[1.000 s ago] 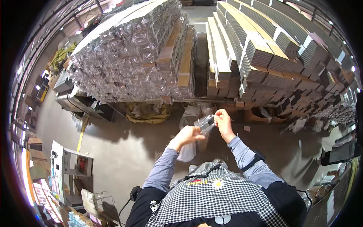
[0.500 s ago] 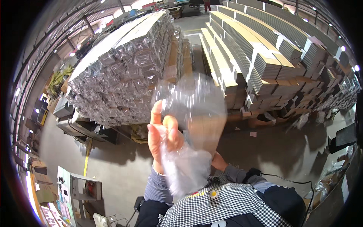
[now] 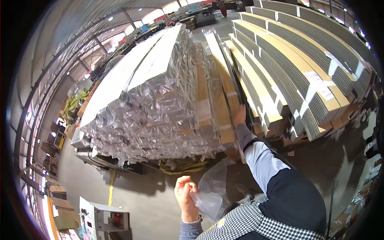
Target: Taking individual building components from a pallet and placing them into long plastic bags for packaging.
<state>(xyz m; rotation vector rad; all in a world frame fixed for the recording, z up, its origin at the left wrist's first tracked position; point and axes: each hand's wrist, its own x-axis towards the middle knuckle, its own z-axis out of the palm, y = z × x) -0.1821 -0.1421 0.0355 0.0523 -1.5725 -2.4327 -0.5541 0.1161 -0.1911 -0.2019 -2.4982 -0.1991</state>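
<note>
Near my body my left hand (image 3: 186, 198) is raised, its fingers curled shut on a clear plastic bag (image 3: 212, 194) that hangs loosely to its right. My right arm reaches forward, and the right hand (image 3: 239, 115) rests against the right side of a long brown carton (image 3: 227, 86), its fingers stretched along it. The carton lies lengthwise, away from me, beside another long brown carton (image 3: 203, 92). Part of the right hand's grip side is hidden against the carton.
To the left stands a big stack of plastic-wrapped long boxes (image 3: 148, 116) with white tops. Strapped bundles of flat cardboard (image 3: 296, 76) rise on the right. A grey machine box (image 3: 106, 220) stands at the lower left, near a yellow floor line (image 3: 112, 188).
My right hand has gone from near my waist forward to the long carton. The left hand has lowered, and the bag, spread high before me earlier, now hangs low. The view has shifted.
</note>
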